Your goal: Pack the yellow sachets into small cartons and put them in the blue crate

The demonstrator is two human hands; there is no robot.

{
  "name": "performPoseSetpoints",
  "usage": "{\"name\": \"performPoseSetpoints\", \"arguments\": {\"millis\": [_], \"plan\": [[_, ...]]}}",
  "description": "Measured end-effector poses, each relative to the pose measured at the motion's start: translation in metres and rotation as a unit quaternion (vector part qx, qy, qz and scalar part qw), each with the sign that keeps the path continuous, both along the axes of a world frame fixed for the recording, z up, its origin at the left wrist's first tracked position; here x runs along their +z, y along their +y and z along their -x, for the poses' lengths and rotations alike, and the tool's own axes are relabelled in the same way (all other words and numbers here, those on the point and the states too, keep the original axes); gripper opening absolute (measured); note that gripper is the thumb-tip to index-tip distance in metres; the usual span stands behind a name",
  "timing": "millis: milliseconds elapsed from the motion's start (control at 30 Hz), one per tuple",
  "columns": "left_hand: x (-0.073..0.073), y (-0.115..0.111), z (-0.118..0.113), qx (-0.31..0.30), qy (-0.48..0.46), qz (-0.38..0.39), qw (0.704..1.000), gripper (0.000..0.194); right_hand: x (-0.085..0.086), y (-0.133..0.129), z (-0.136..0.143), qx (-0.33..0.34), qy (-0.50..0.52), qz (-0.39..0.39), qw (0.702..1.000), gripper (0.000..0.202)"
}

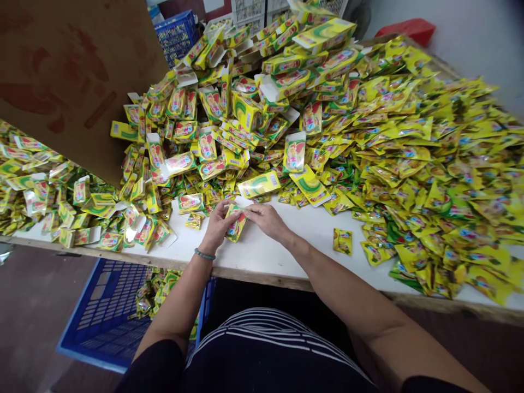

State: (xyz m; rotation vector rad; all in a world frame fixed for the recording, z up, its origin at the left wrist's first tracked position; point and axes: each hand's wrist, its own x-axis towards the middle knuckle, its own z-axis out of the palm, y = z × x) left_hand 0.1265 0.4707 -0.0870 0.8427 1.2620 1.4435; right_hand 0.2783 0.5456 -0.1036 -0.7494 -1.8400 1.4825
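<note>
Between my two hands, just above the white tabletop, is a small yellow-green carton with a red print. My left hand, with a beaded bracelet at the wrist, is wrapped round the carton's left side. The fingers of my right hand pinch at its top right end, by a white flap. Just beyond lies another yellow carton on its side. A small yellow sachet rests left of my left hand, and a single sachet lies to the right of my right forearm.
A high heap of cartons, many with flaps up, covers the back. Yellow sachets pile up on the right. A brown cardboard sheet leans at left. Below the table edge stands a blue crate holding packets.
</note>
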Motion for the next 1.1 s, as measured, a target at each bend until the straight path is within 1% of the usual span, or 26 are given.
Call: {"name": "performPoseSetpoints", "arguments": {"millis": [67, 133, 167, 267, 367, 433, 500, 600, 667, 833, 900, 933, 1000, 1067, 1100], "plan": [[0.001, 0.0, -0.001, -0.008, -0.003, 0.008, 1.0, 0.048, 0.001, 0.001, -0.001, -0.016, 0.0, 0.02, 1.0, 0.022], [0.002, 0.0, -0.001, 0.0, -0.006, 0.011, 1.0, 0.052, 0.004, 0.001, -0.002, -0.036, 0.01, 0.04, 0.998, 0.032], [0.002, 0.0, -0.001, 0.01, -0.01, 0.013, 1.0, 0.055, 0.006, 0.001, -0.002, -0.038, 0.011, 0.037, 0.999, 0.036], [0.001, -0.001, 0.001, 0.039, -0.016, 0.023, 0.999, 0.059, 0.012, 0.001, -0.005, -0.014, 0.002, 0.003, 1.0, 0.026], [0.0, -0.002, 0.002, 0.035, -0.004, 0.029, 0.999, 0.057, 0.013, 0.001, -0.006, -0.012, -0.003, -0.008, 1.0, 0.032], [-0.001, -0.002, 0.003, 0.036, 0.006, 0.031, 0.999, 0.057, 0.011, 0.001, -0.004, -0.023, -0.011, -0.008, 1.0, 0.029], [-0.001, -0.003, 0.002, 0.037, 0.012, 0.035, 0.999, 0.056, 0.006, 0.002, -0.002, -0.037, -0.001, 0.017, 0.999, 0.027], [0.0, -0.002, 0.002, 0.025, 0.016, 0.039, 0.999, 0.053, 0.0, 0.006, -0.003, -0.052, 0.04, 0.09, 0.994, 0.03], [0.0, -0.003, 0.002, 0.016, 0.017, 0.036, 0.999, 0.052, -0.001, 0.01, -0.007, -0.038, 0.045, 0.111, 0.992, 0.03], [-0.002, -0.004, 0.004, 0.016, 0.0, 0.023, 1.0, 0.046, 0.005, 0.015, -0.018, 0.041, 0.031, 0.087, 0.995, 0.031], [-0.002, -0.005, 0.005, 0.03, -0.017, 0.021, 0.999, 0.045, 0.008, 0.011, -0.018, 0.055, 0.034, 0.057, 0.996, 0.032], [-0.001, -0.005, 0.006, 0.037, -0.024, 0.02, 0.999, 0.045, 0.009, 0.007, -0.017, 0.049, 0.031, 0.025, 0.998, 0.031], [0.0, -0.005, 0.007, 0.045, -0.029, 0.019, 0.998, 0.044, 0.009, -0.001, -0.013, 0.017, 0.012, -0.067, 0.997, 0.029], [0.001, -0.006, 0.007, 0.046, -0.024, 0.018, 0.998, 0.043, 0.006, -0.009, -0.007, -0.02, -0.008, -0.159, 0.987, 0.031], [0.002, -0.006, 0.007, 0.046, -0.018, 0.017, 0.999, 0.042, 0.004, -0.012, -0.005, -0.033, -0.015, -0.191, 0.981, 0.031]]}}
